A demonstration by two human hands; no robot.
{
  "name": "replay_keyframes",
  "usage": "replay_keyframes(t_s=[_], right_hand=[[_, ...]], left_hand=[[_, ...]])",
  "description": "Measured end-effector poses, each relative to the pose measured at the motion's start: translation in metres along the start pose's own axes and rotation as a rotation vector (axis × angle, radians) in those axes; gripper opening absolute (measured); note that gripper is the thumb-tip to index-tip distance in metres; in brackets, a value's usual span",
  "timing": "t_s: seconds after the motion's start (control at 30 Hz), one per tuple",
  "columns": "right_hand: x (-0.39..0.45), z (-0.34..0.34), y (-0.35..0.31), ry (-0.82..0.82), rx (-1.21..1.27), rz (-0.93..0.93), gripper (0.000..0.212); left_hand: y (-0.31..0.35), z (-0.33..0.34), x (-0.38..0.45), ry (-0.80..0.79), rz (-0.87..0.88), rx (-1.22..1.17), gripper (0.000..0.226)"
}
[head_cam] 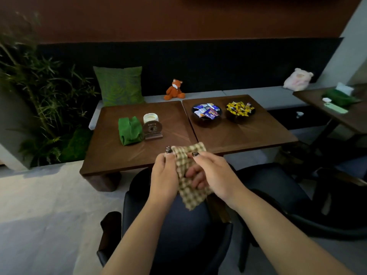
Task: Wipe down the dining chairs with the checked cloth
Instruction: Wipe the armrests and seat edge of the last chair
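A beige and brown checked cloth hangs between both hands, over the near edge of the table. My left hand pinches its top left part between thumb and finger. My right hand pinches its top right edge, and the other fingers curl under the cloth. Below the hands stands a dark upholstered dining chair with a curved back. A second dark chair stands to its right, partly under the table.
Two brown wooden tables stand pushed together with a green tissue pouch, a white cup, a round wooden stand and two bowls of sweets. Behind is a grey bench with a green cushion and soft toys. Plants fill the left.
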State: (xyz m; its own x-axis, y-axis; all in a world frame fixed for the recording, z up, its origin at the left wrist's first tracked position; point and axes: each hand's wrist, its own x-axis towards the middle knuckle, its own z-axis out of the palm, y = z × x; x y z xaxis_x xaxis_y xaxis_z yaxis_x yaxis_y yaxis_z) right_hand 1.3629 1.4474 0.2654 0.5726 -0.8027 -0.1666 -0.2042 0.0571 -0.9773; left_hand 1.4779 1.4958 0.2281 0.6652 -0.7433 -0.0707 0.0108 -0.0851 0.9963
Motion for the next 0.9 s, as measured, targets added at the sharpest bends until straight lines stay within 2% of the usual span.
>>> replay_keyframes(t_s=[0.07, 0.1, 0.13, 0.2, 0.27, 0.3, 0.33, 0.4, 0.43, 0.5, 0.57, 0.63, 0.7, 0.77, 0.8, 0.9], right_hand=[[-0.002, -0.001, 0.003, -0.059, -0.009, -0.005, 0.031], [-0.003, -0.003, 0.006, -0.061, -0.066, -0.031, 0.035], [-0.004, -0.005, 0.011, -0.036, -0.147, -0.069, 0.039], [-0.005, -0.012, 0.024, 0.129, -0.302, -0.168, 0.038], [-0.003, -0.021, 0.036, 0.341, -0.313, -0.184, 0.034], [-0.002, -0.027, 0.041, 0.374, -0.252, -0.119, 0.039], [0.0, -0.034, 0.043, 0.337, -0.124, -0.011, 0.044], [0.002, -0.05, 0.05, 0.16, 0.151, 0.22, 0.047], [0.001, -0.057, 0.054, 0.091, 0.194, 0.295, 0.042], [0.0, -0.073, 0.068, 0.099, 0.087, 0.368, 0.026], [-0.001, -0.091, 0.084, 0.273, -0.112, 0.328, 0.011], [-0.001, -0.113, 0.108, 0.492, -0.39, 0.154, 0.008], [-0.003, -0.13, 0.133, 0.596, -0.627, -0.05, 0.016], [-0.006, -0.135, 0.161, 0.537, -0.703, -0.148, 0.018], [-0.004, -0.134, 0.178, 0.428, -0.717, -0.135, 0.018], [0.005, -0.114, 0.231, -0.116, -0.736, 0.09, 0.016]], left_hand=[[0.001, -0.004, -0.003, -0.095, -0.097, -0.18, 0.048], [0.001, -0.006, -0.004, -0.145, -0.12, -0.241, 0.05], [0.0, -0.007, -0.005, -0.17, -0.121, -0.254, 0.043], [-0.005, -0.004, -0.006, -0.16, -0.095, -0.197, 0.016], [-0.009, 0.001, -0.007, -0.148, -0.101, -0.165, 0.012], [-0.012, 0.005, -0.007, -0.163, -0.111, -0.186, 0.013], [-0.015, 0.01, -0.007, -0.183, -0.129, -0.217, 0.014], [-0.022, 0.02, -0.009, -0.212, -0.182, -0.253, 0.016], [-0.027, 0.026, -0.01, -0.218, -0.195, -0.229, 0.016], [-0.042, 0.04, -0.012, -0.216, -0.219, -0.132, 0.013], [-0.063, 0.055, -0.012, -0.195, -0.267, -0.06, 0.012], [-0.083, 0.069, -0.013, -0.145, -0.351, -0.068, 0.015], [-0.102, 0.083, -0.016, -0.083, -0.437, -0.091, 0.017], [-0.123, 0.098, -0.02, -0.022, -0.503, -0.092, 0.017], [-0.134, 0.106, -0.021, 0.013, -0.533, -0.085, 0.018], [-0.174, 0.123, -0.025, 0.104, -0.629, -0.048, 0.019]])
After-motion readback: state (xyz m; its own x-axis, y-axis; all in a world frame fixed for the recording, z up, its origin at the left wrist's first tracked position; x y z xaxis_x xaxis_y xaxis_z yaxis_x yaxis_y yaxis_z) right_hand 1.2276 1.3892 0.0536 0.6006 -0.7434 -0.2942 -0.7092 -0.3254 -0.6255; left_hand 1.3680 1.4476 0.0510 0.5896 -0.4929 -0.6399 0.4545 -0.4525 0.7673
